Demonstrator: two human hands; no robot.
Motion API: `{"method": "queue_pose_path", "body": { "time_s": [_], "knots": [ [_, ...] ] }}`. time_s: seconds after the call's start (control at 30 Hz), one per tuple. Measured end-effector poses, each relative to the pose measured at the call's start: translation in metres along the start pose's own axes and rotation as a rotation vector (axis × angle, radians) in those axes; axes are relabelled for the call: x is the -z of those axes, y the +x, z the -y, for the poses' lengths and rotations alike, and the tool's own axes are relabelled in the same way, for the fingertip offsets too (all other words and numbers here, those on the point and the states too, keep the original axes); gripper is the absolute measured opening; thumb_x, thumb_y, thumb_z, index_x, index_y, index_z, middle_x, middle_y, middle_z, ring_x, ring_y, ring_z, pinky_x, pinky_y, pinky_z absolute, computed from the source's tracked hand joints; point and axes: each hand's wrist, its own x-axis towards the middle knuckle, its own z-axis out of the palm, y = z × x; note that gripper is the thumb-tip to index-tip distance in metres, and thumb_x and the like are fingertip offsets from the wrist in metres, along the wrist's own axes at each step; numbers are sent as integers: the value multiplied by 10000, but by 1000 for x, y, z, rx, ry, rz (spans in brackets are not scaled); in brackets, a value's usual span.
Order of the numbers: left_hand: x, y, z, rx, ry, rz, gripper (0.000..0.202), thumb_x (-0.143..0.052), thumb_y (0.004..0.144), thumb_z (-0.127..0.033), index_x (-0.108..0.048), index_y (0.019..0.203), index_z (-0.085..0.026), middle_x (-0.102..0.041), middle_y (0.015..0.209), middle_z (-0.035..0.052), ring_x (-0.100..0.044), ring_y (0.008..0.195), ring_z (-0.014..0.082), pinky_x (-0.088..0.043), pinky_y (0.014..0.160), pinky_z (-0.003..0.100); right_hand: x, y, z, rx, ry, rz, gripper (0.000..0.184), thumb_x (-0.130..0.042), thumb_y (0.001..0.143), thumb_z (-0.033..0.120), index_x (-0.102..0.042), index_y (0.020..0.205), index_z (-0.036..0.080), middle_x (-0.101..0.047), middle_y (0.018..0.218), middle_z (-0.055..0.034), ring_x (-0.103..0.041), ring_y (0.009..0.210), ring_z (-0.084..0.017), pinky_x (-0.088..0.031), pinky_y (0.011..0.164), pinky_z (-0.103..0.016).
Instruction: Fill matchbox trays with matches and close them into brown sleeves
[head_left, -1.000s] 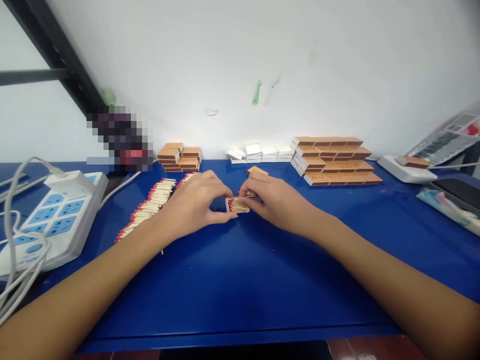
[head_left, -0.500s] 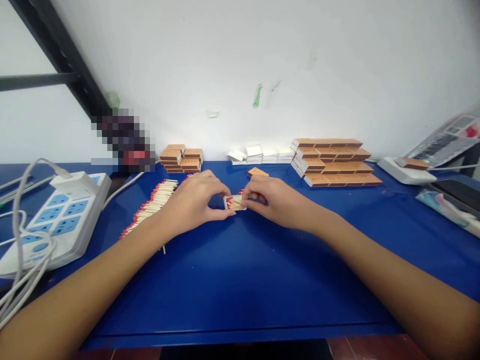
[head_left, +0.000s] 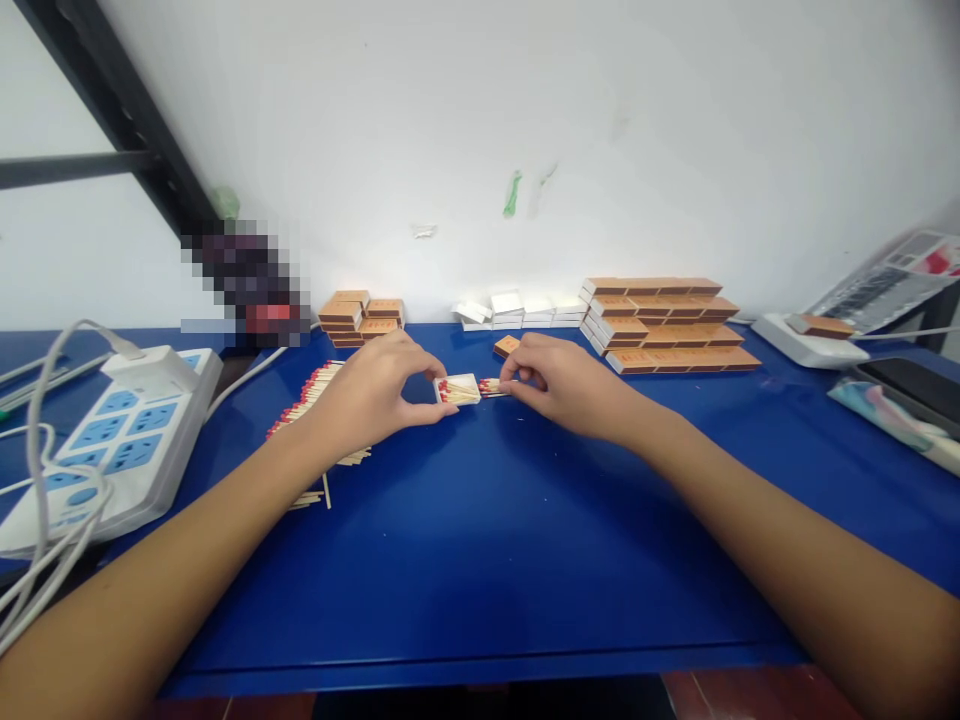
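My left hand (head_left: 390,385) grips the left end of a small white matchbox tray (head_left: 469,394) between thumb and fingers. Several red-tipped matches (head_left: 454,393) lie in the tray, heads to the left. Just right of the tray, my right hand (head_left: 544,375) has its thumb and fingertips closed on a few matches (head_left: 492,387), whose red heads point left. Behind that hand a brown matchbox sleeve (head_left: 506,346) lies partly hidden. A long heap of matches (head_left: 315,395) spreads beside and behind my left hand and forearm, partly covered by them.
Brown matchboxes stand stacked at the back left (head_left: 360,318) and, in stepped rows, at the back right (head_left: 675,325). White trays (head_left: 517,310) line the wall between them. A power strip (head_left: 127,440) with cables sits left; a phone (head_left: 911,390) lies right.
My left hand has drawn the tray slightly left. My right hand has moved off the tray to the right, and matches now show at its fingertips.
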Motion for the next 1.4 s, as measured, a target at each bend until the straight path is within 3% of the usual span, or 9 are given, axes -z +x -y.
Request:
{"method": "queue_pose_path", "body": {
  "time_s": [0.33,0.53,0.73,0.97,1.13,1.4],
  "knots": [
    [2,0,6,23,27,-19,263,-863,852,-446,-790,969,-222,-724,906,49,-640,898,237,-463,786,346,-4,0,-6,-16,-5,94,100,-643,970,222,-734,947,187,-613,832,-41,-561,776,-186,-396,704,-299],
    [2,0,5,13,23,-20,259,-860,859,-438,-783,966,-216,-729,910,49,-643,903,235,-461,797,348,-5,0,-6,17,18,87,121,-636,984,225,-748,1002,185,-622,907,-52,-553,772,-170,-390,700,-292],
    [0,0,4,1,21,-11,238,-870,858,-412,-783,966,-218,-725,897,35,-636,881,224,-442,779,339,-6,1,-5,-32,6,128,135,-603,1000,223,-717,942,180,-612,842,-41,-541,762,-176,-377,693,-291],
    [-1,0,-2,-22,21,16,238,-871,861,-399,-780,972,-209,-731,891,41,-627,876,235,-443,767,346,5,-1,9,43,36,-23,112,-612,1016,255,-678,950,195,-607,907,-45,-535,779,-172,-378,715,-298],
    [-7,-4,-15,-85,-75,-26,230,-847,891,-396,-757,1003,-216,-757,935,37,-648,932,234,-476,801,349,-5,-4,27,70,73,-7,104,-622,1030,280,-671,976,206,-606,941,-46,-540,826,-179,-378,723,-299],
    [-6,-3,-15,-48,-93,-41,250,-882,860,-389,-763,978,-203,-763,933,33,-644,909,223,-479,784,343,3,-4,20,67,91,-69,140,-642,1014,295,-695,925,201,-602,869,-31,-528,766,-164,-385,703,-309]
  ]
}}
